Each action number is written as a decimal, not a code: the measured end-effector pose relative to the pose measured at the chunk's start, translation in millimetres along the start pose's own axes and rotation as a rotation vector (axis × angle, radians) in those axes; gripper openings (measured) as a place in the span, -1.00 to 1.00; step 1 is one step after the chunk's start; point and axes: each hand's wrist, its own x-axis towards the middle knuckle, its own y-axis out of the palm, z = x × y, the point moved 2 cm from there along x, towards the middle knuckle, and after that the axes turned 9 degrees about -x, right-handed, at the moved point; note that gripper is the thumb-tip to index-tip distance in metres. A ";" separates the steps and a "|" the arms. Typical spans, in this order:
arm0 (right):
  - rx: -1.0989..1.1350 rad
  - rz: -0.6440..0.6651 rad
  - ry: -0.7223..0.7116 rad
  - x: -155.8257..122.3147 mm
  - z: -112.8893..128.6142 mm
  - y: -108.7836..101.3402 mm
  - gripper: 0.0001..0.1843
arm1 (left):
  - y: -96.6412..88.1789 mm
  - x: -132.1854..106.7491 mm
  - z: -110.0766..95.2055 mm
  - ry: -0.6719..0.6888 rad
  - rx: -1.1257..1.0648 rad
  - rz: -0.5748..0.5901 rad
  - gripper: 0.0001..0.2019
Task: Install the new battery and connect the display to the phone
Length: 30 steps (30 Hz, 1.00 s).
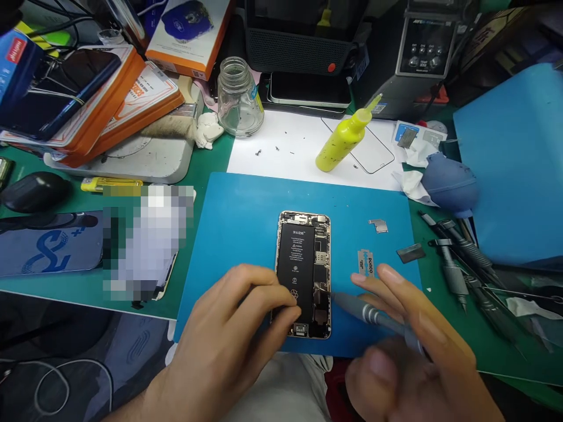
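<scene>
An opened smartphone [295, 249] lies on the blue mat, its black battery and circuit board exposed. My left hand [241, 316] reaches over the phone's lower left side, fingers curled and thumb close to a fingertip above the battery. Whether anything sits in that pinch is hidden. At the right, my right hand [422, 346] holds a grey screwdriver [367, 310] whose tip points at the phone's lower right interior. Some fingers of this hand stretch out along the handle, and its thumb is blurred.
Right of the phone on the blue mat [233, 223] lie a razor blade [366, 264], a metal shield plate [379, 225] and a dark piece [410, 252]. A yellow bottle [341, 143] and glass jar [240, 99] stand behind. Tweezers and tools [453, 275] lie right.
</scene>
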 end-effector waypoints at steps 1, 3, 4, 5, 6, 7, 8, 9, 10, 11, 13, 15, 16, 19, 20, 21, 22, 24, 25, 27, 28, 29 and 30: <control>0.002 -0.028 -0.036 0.7 -2.0 1.1 -0.10 | 0.9 2.0 -0.8 -0.002 -0.006 -0.010 -0.89; 0.004 -0.063 -0.067 2.2 -6.8 3.8 -0.07 | 5.2 6.5 -1.0 0.007 0.006 0.011 -0.91; 0.008 -0.068 -0.053 2.8 -9.0 4.7 -0.08 | 8.0 8.7 -0.6 0.018 0.013 0.024 -0.91; 0.013 -0.073 -0.026 3.2 -10.7 4.9 -0.12 | 10.8 10.7 -0.1 0.031 0.022 0.034 -0.91; 0.021 -0.082 -0.005 3.5 -11.5 4.2 -0.14 | 13.6 12.4 0.5 0.043 0.028 0.043 -0.90; 0.027 -0.092 0.012 3.8 -11.6 2.8 -0.15 | 16.1 13.7 1.0 0.057 0.032 0.046 -0.90; 0.032 -0.093 0.023 4.1 -11.3 1.1 -0.15 | 18.3 14.7 1.5 0.066 0.031 0.050 -0.89; 0.034 -0.087 0.024 4.5 -10.7 -0.9 -0.16 | 20.0 15.4 1.9 0.074 0.027 0.053 -0.89; 0.033 -0.081 0.016 4.9 -10.1 -2.8 -0.17 | 21.4 15.9 2.3 0.081 0.020 0.057 -0.89; 0.028 -0.073 0.004 5.3 -9.8 -4.6 -0.19 | 22.3 16.1 2.6 0.087 0.010 0.062 -0.88; 0.003 -0.066 -0.014 5.6 -10.4 -7.3 -0.21 | 22.7 15.6 3.1 0.090 -0.015 0.068 -0.85; -0.042 -0.078 -0.025 4.6 -11.8 -8.5 -0.15 | 21.5 13.9 3.8 0.085 -0.038 0.066 -0.85; -0.065 -0.089 -0.025 3.9 -12.3 -8.4 -0.13 | 20.5 12.6 4.3 0.079 -0.047 0.062 -0.86; -0.097 -0.126 -0.027 2.7 -11.8 -5.0 -0.13 | 17.4 7.9 6.5 0.055 -0.060 0.052 -0.87; -0.092 -0.132 -0.027 2.9 -11.1 -3.1 -0.16 | 16.5 6.5 7.4 0.048 -0.064 0.050 -0.87; -0.083 -0.131 -0.026 3.4 -10.5 -1.1 -0.19 | 15.9 5.3 8.3 0.042 -0.069 0.050 -0.86; -0.071 -0.121 -0.022 4.0 -10.2 0.9 -0.19 | 15.4 4.2 9.0 0.039 -0.074 0.049 -0.86; -0.045 -0.095 -0.014 5.3 -10.6 4.0 -0.18 | 14.9 3.0 10.1 0.038 -0.085 0.047 -0.85; -0.034 -0.084 -0.010 5.8 -11.1 5.0 -0.18 | 14.8 2.7 10.4 0.036 -0.089 0.046 -0.85; -0.017 -0.069 -0.006 6.2 -12.1 5.8 -0.17 | 14.8 2.6 10.5 0.033 -0.095 0.045 -0.86; -0.014 -0.063 -0.004 6.2 -12.4 5.9 -0.17 | 14.8 2.8 10.5 0.030 -0.099 0.044 -0.86; -0.012 -0.060 -0.002 6.1 -12.5 5.9 -0.18 | 14.8 3.0 10.4 0.027 -0.103 0.043 -0.86; -0.013 -0.059 0.000 5.9 -12.4 5.8 -0.20 | 14.7 3.2 10.4 0.023 -0.106 0.041 -0.86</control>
